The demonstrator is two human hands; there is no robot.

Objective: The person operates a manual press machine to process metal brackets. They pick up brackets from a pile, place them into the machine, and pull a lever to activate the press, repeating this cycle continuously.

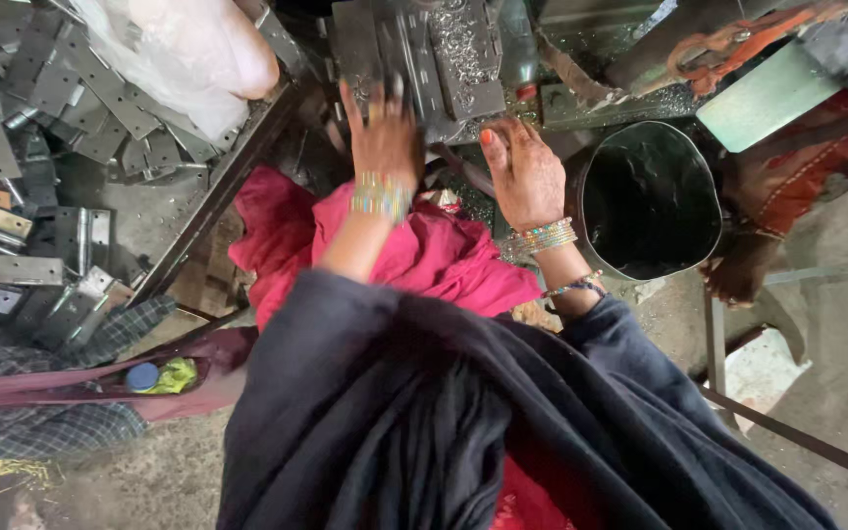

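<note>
My left hand [382,135] reaches forward, blurred by motion, with its fingers spread over a grey metal hinge plate [414,59] on the machine bed. Nothing shows in its grasp. My right hand [522,172] rests to the right, fingers curled down at the front edge of the same plate, beside a block covered in metal shavings [463,49]. Whether it pinches anything is hidden. Both wrists wear beaded bangles. Red cloth [424,250] lies across my lap below the hands.
A heap of loose metal hinges [41,128] fills the left. A white plastic bag [179,49] lies above them. A dark metal bucket [650,201] stands right of my right hand. A metal frame [797,437] runs at lower right.
</note>
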